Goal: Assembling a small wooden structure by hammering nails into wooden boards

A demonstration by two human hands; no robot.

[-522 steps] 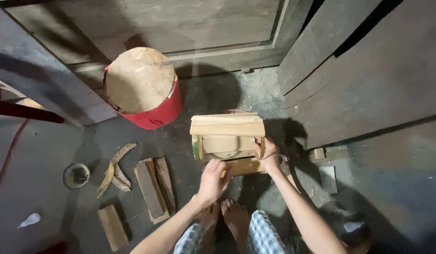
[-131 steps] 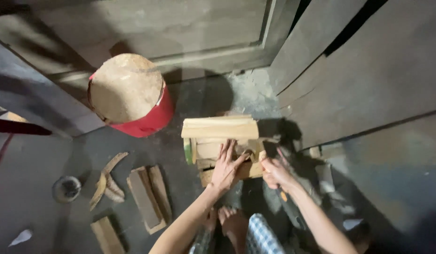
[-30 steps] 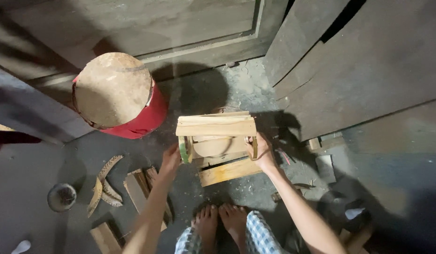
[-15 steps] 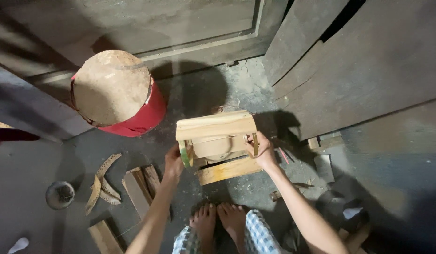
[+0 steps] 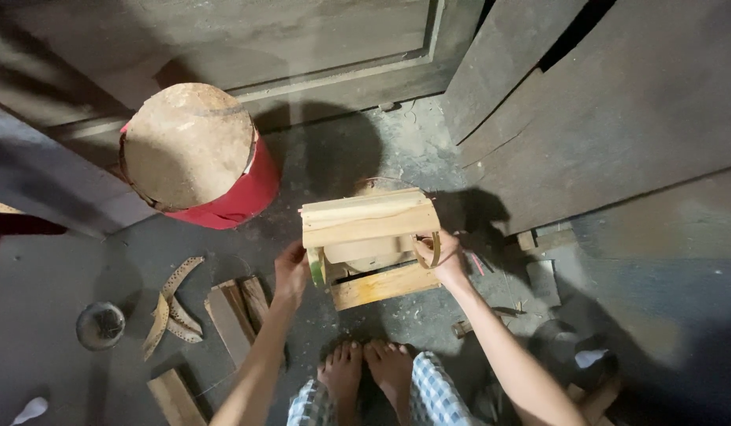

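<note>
Head view: both hands, left point(image 5: 290, 270) and right point(image 5: 444, 254), clasp the wooden frame point(image 5: 369, 237) by its ends, mid-lift; next move needs it kept level.

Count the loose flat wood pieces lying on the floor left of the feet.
3: two flat wood pieces side by side by the left hand, one near the bottom edge. More may lie outside the frame.
</note>
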